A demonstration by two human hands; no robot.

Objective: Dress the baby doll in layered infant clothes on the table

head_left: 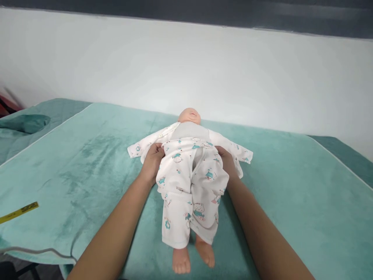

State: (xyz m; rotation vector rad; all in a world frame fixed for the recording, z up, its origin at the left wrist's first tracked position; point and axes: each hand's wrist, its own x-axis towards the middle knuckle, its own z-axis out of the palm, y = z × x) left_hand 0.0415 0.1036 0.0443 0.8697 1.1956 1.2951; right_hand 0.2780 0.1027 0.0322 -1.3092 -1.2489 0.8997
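Note:
A baby doll [189, 116] lies on its back, head toward the wall and bare feet toward me. It wears white patterned trousers [177, 186] and a matching long-sleeved jacket [227, 144], which lies spread at the front over a pale grey torso. At the trousers' waist on the left, my left hand [154, 157] is closed, its fingers gripping the fabric edge. On the opposite side of the waist, my right hand [227, 159] reaches in, its fingers mostly hidden behind the cloth. The trousers have an opening at the crotch.
A green plush cover [93, 163] spreads under the doll, with a white wall [186, 70] behind it. A yellow strip with dark markings [19, 212] lies at the left. The cover's near edge shows at lower left.

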